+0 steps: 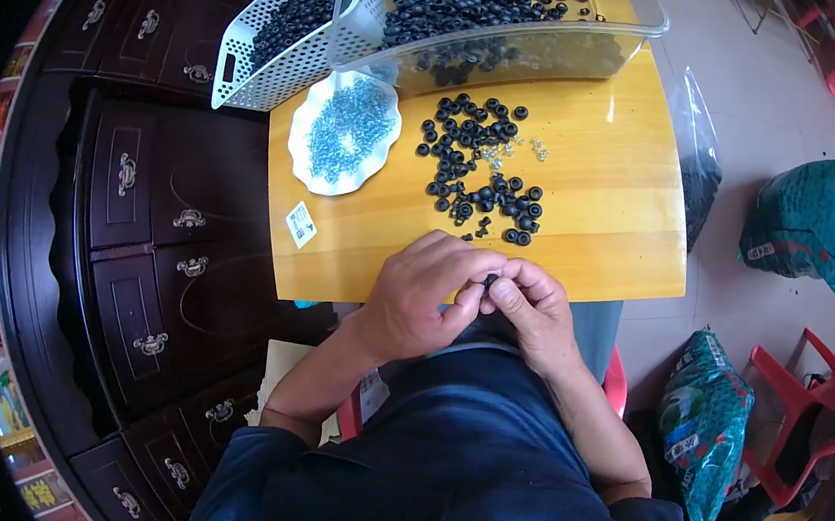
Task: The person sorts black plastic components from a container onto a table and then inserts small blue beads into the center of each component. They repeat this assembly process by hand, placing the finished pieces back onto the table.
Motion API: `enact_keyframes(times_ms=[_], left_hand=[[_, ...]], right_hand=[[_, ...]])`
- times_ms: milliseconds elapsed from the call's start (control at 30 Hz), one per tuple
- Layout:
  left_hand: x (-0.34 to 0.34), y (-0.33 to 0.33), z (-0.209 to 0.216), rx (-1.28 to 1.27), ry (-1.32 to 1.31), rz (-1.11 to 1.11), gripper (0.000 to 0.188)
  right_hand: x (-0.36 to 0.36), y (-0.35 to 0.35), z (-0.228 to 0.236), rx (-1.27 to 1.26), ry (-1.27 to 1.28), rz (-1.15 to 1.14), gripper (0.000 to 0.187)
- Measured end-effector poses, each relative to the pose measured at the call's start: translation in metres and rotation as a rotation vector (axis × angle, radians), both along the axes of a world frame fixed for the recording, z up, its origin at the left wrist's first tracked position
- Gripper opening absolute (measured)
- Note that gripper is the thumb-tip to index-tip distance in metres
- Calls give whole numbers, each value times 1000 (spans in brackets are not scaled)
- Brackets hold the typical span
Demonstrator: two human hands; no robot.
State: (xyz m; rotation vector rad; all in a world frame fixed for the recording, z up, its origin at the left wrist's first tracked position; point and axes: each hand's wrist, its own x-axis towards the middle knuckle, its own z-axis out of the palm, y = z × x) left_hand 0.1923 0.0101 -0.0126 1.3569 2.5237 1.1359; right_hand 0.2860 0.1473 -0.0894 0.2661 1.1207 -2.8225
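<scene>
At the table's front edge, a small black ring-like part (490, 281) sits between the fingertips of both my hands. My left hand (416, 296) pinches it from one side, with thumb and forefinger bent round it. My right hand (541, 318) grips it from the other side, thumb on top. The fingers cover most of this part. Just beyond my hands lies a loose pile of black round parts (485, 202) with holes in the middle. Tiny clear pieces (496, 155) are scattered among them.
A white scalloped dish (300, 149) of small clear pieces stands on the wooden table (614, 199). Behind it are a white perforated basket (283, 87) and a clear plastic bin (517, 64), both with black parts. Dark drawers (134, 173) flank the left; green bags (813, 223) stand right.
</scene>
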Motion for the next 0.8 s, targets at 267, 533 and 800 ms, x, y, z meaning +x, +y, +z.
enact_keyframes(times_ms=[267,533,800], left_hand=[[4,-2,-1,-37,104,14,36],[4,-4,-5,-34,174,-15,33],[4,-5,-2,-32,186,-24,29]], right_hand=[[1,-1,3,4,-15,-25,19],[5,-5,-7,102,-35,-44,16],[7,-8,-12,179,-54,-38,15]])
